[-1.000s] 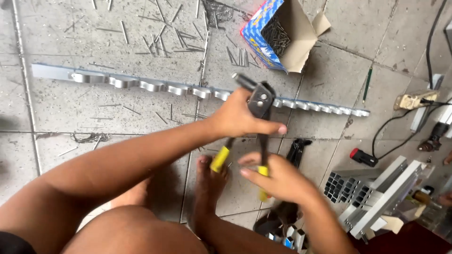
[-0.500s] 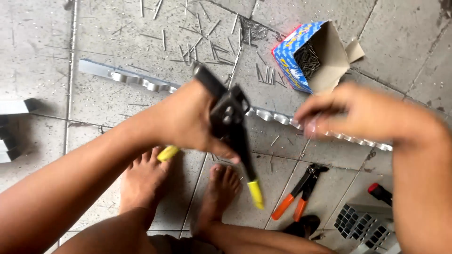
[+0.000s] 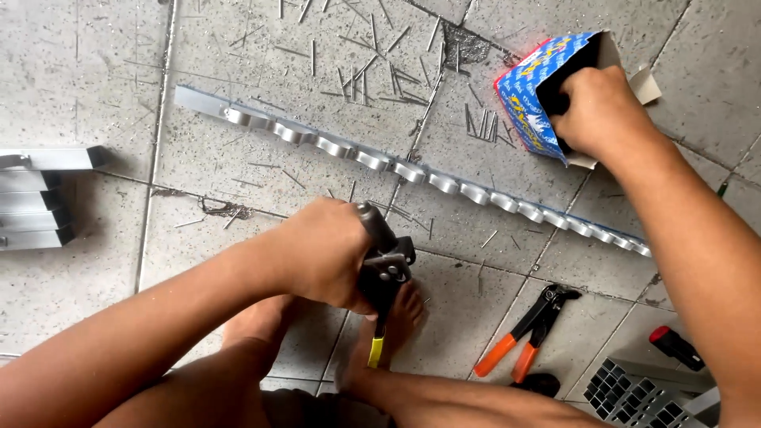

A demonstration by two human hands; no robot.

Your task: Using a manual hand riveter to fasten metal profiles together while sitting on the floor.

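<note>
My left hand (image 3: 325, 254) grips a black hand riveter (image 3: 383, 269) with yellow-tipped handles, held low over my bare feet (image 3: 392, 325). My right hand (image 3: 590, 111) reaches into the open end of a small blue and red cardboard box (image 3: 531, 103) lying on the floor at the upper right; its fingers are hidden inside the box. Between the two hands a long aluminium strip (image 3: 412, 170) with a row of curved louvre clips lies diagonally across the grey floor tiles.
Orange-handled pliers (image 3: 527, 329) lie on the tile at the lower right, beside ribbed aluminium sections (image 3: 634, 392) and a red-capped tool (image 3: 674, 346). Stacked aluminium profiles (image 3: 40, 194) sit at the left edge. Several spent rivet pins (image 3: 365, 67) litter the floor beyond the strip.
My right hand let go of the riveter handle and moved up right into the box. My left hand brought the riveter down toward my feet. The view shifted left.
</note>
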